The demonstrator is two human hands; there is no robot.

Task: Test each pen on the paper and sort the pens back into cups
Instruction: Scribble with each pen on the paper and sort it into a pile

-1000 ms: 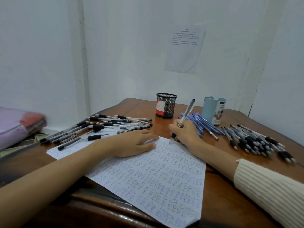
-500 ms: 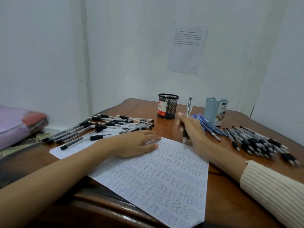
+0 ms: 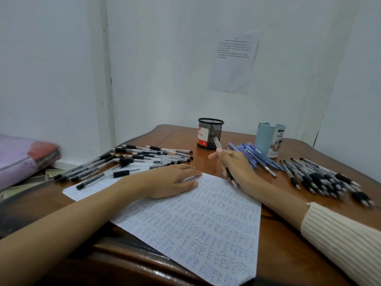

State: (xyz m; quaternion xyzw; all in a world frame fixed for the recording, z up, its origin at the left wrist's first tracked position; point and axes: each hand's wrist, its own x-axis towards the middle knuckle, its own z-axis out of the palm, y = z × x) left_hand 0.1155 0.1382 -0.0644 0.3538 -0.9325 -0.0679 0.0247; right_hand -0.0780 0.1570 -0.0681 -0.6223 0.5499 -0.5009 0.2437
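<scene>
A sheet of paper (image 3: 198,228) full of handwriting lies on the wooden table. My left hand (image 3: 171,180) rests flat on its upper left part. At the paper's top right corner my right hand (image 3: 237,166) holds a clear pen (image 3: 217,144), whose tip points down toward the paper and whose back end leans toward the black mesh cup (image 3: 209,133). A light blue cup (image 3: 269,140) stands further right. Blue pens (image 3: 253,154) lie between the cups, black-grip pens (image 3: 321,178) at the right, more black pens (image 3: 127,159) at the left.
A second written sheet (image 3: 86,188) lies under the left pen pile. A pink wrapped bundle (image 3: 22,157) sits off the table at far left. A printed notice (image 3: 234,60) hangs on the white wall. The table's rounded front edge (image 3: 127,263) is close to me.
My right hand lifted the pen off the paper and swung it, so the pen now tilts back toward the mesh cup. My left hand stayed flat on the sheet.
</scene>
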